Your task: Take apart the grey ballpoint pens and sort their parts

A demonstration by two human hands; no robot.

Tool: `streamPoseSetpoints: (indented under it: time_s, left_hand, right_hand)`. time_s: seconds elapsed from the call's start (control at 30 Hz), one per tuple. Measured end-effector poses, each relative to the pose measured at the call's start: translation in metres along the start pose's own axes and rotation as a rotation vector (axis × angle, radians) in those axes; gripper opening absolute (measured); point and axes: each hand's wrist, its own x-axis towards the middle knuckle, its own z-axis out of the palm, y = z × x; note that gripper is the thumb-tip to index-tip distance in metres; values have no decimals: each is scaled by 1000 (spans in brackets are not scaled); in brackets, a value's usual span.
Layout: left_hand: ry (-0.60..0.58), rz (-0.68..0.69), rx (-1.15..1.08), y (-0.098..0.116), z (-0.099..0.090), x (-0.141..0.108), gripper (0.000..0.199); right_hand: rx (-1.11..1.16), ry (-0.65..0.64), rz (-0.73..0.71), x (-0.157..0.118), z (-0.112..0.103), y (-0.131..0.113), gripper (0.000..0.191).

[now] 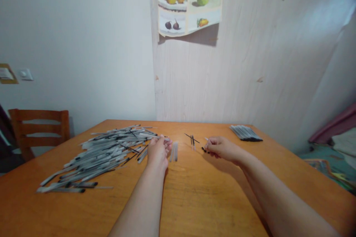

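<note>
My left hand (pixel 159 151) is at the right edge of a big loose pile of slim translucent sticks (pixel 102 155), many with black ends. Its fingers pinch a slim stick whose far part overlaps the pile. Just right of that hand, a few clear strips (pixel 174 152) lie side by side on the table. My right hand (pixel 220 146) is closed around several slim sticks, their black ends (pixel 205 150) poking out at the left of the fingers. Between the hands lie a few thin black sticks (pixel 192 139), some crossed.
A neat row of black-ended sticks (pixel 246 133) lies at the back right of the wooden table (pixel 189 200). A chair (pixel 41 129) stands at the left. Behind the table is a wall with a fruit picture sheet (pixel 190 9). Fabric items (pixel 333 148) lie beyond the right edge.
</note>
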Motion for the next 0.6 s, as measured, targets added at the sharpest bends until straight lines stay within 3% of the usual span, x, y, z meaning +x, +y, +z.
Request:
streamPoseSetpoints:
  time_s: [0.1,0.2,0.33,0.6]
  left_hand:
    - [-27,-7,-9,1,0,-1,19]
    - [-38,-13,-22,1,1,-2,21]
    - [-36,-33,-34,2,3,-5,23]
    - [-36,-71,-88,4,7,-10,16]
  right_hand:
    - [-253,223,16,10,9,6,18]
    - [-516,353,61,15,22,5,19]
    - [-706,395,114,15,43,-3,26]
    - [-856,433,131,25,71,-1,32]
